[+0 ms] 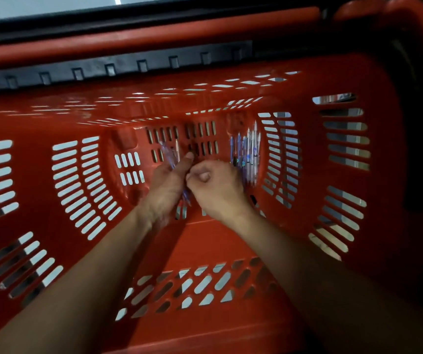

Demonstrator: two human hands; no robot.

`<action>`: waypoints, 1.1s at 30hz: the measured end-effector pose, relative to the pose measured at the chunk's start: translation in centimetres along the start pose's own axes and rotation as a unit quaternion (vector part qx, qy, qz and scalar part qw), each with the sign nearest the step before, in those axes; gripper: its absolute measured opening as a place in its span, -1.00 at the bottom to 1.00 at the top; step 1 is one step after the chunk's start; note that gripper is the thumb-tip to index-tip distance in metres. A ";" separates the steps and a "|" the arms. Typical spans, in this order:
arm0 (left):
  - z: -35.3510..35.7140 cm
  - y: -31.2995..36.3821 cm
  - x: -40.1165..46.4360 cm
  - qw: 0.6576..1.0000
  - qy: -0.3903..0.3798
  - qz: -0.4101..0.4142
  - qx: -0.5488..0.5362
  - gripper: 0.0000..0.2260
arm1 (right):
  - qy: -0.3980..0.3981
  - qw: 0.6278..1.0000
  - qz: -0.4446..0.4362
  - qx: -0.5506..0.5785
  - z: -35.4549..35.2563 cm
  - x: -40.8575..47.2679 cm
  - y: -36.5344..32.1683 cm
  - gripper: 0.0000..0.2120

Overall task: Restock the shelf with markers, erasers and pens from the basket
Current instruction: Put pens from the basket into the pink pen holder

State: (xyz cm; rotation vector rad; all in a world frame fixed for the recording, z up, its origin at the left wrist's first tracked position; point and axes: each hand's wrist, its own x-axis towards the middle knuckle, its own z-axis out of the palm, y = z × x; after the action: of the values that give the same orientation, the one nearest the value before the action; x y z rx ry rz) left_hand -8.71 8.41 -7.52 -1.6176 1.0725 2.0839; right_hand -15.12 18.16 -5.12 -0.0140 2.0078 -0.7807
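Both my hands reach deep into a red slotted plastic basket (345, 80). My left hand (167, 182) grips a small bunch of blue and clear pens (168, 154) that stick out above and below the fist. My right hand (216, 186) is curled right beside it, fingertips pinched at the left hand's pens; what it holds is blurred. A loose pile of blue and white pens (247, 152) lies on the basket floor just right of my right hand. No markers or erasers show.
The basket's tall walls surround both forearms on all sides. A black handle bar (128, 65) with clips runs across the far rim. Pale floor shows through the slots. The shelf is out of view.
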 end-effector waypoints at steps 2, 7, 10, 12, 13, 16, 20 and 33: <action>0.1 -0.1 0.2 0.999 0.023 0.014 0.024 -0.69 | 0.045 0.999 0.030 -0.001 -0.4 0.5 0.8 -0.87; -0.4 -0.4 0.4 1.000 0.014 0.004 0.014 -0.48 | 0.144 0.978 0.119 -0.097 -1.5 2.5 3.4 -0.89; -0.8 -0.5 0.3 0.999 -0.007 -0.025 0.022 -0.52 | 0.156 0.961 0.149 -0.172 -1.8 3.5 4.4 -0.84; -0.8 -0.4 0.0 0.999 -0.015 -0.031 0.033 -0.60 | 0.156 0.952 0.154 -0.214 -1.6 4.0 4.5 -0.79; -0.8 -0.4 -0.1 0.999 -0.013 -0.026 0.038 -0.55 | 0.155 0.947 0.156 -0.234 -1.4 4.2 4.5 -0.78; -0.8 -0.4 -0.3 0.998 0.004 0.010 0.066 -0.43 | 0.171 0.921 0.170 -0.307 -0.8 4.7 4.2 -0.77; -1.0 -0.3 -0.5 0.995 -0.009 0.042 0.091 -0.49 | 0.160 0.927 0.153 -0.302 -0.6 4.4 3.7 -0.76; -0.5 1.3 -1.1 0.999 -0.028 0.013 0.032 -0.78 | -0.016 1.000 -0.026 0.002 0.0 -0.5 0.3 -0.81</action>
State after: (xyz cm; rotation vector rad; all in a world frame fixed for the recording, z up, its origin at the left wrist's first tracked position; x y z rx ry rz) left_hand -8.85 7.42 -6.03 -1.5129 1.1356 2.0771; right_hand -14.72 18.53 -4.85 -0.0756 1.9813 -0.8133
